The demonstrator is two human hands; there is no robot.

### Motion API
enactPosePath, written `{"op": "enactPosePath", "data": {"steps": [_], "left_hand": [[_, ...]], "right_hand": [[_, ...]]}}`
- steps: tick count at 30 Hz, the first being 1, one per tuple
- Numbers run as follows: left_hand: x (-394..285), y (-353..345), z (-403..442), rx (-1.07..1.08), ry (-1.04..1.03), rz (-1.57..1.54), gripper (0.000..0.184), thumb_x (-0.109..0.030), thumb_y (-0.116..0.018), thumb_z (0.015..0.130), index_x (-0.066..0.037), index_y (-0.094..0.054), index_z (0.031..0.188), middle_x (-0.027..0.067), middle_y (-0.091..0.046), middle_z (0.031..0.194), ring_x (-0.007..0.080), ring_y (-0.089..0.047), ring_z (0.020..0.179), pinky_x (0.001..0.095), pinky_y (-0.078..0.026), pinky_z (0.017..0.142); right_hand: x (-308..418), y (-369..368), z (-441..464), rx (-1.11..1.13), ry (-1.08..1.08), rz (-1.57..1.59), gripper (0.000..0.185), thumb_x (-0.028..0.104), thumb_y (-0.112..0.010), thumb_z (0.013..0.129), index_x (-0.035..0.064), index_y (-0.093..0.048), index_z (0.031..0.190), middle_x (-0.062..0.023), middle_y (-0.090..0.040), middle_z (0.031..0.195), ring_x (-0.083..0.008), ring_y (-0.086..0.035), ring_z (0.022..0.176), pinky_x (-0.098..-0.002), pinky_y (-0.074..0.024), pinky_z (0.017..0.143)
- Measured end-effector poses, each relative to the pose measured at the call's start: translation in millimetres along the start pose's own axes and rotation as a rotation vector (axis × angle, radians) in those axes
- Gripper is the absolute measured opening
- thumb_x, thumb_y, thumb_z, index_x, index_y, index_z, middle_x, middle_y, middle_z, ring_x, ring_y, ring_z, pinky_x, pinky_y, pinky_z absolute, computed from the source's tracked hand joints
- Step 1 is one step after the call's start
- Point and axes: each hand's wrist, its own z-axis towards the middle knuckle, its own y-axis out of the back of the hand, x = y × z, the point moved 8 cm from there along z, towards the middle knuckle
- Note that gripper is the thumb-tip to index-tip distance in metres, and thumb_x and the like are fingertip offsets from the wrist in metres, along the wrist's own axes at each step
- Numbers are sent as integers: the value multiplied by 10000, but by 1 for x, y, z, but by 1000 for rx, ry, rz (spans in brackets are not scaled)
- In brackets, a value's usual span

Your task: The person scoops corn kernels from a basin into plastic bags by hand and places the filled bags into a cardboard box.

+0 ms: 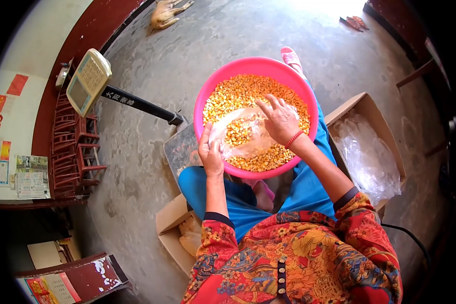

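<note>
A pink basin (pixel 204 96) of yellow corn kernels (pixel 238 88) rests around my lap. A clear plastic bag (pixel 243 150) spreads over the corn, with kernels showing in or through its middle. At the basin's left rim, my left hand (pixel 211 153) has the bag's edge between thumb and fingers. My right hand (pixel 281 121), a red band on its wrist, is over the bag's right side with fingers apart and stretched out. Its palm side is hidden.
A platform scale (pixel 175 152) with a display head (pixel 88 81) stands at left. An open carton (pixel 390 137) of clear plastic bags (pixel 367 157) is at right; another carton (pixel 169 218) sits lower left. Small red chairs (pixel 68 147) line the wall. A dog (pixel 164 14) lies far off.
</note>
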Motion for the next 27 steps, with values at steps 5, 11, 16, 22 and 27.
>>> {"op": "enactPosePath", "data": {"steps": [5,11,16,22,27], "left_hand": [[-5,-3,0,-31,-28,-52,449,61,-399,798,-23,-468,1233,61,-584,1006,33,-430,557,161,-365,479],[-9,-11,1,5,2,-111,317,-35,-445,867,-37,-506,1179,70,-608,874,25,-415,512,156,-353,447],[-4,-14,1,60,-31,25,267,-47,-435,889,-29,-525,1140,72,-620,802,12,-380,453,161,-325,388],[-9,-21,-2,7,48,21,288,-3,-413,883,-35,-507,1153,84,-624,784,8,-383,444,150,-312,378],[-3,-22,-4,133,97,17,315,21,-442,856,-34,-503,1160,93,-630,790,12,-403,447,142,-314,388]], "right_hand": [[-20,-44,-30,529,-130,21,131,95,-487,751,76,-616,767,-140,-610,741,-314,-611,719,-429,-475,623],[2,-29,-14,715,-260,945,178,143,-491,806,20,-610,758,-69,-601,627,-139,-583,592,-296,-456,567],[-32,-42,-10,646,-324,713,132,115,-513,792,25,-608,772,-99,-614,664,-193,-608,644,-313,-471,598],[9,36,19,207,-84,569,114,55,-583,732,54,-605,845,-119,-601,861,-273,-598,799,-349,-477,670],[26,-9,-6,450,260,286,352,96,-555,768,103,-531,1119,-114,-506,1171,-288,-456,1111,-381,-350,927]]}}
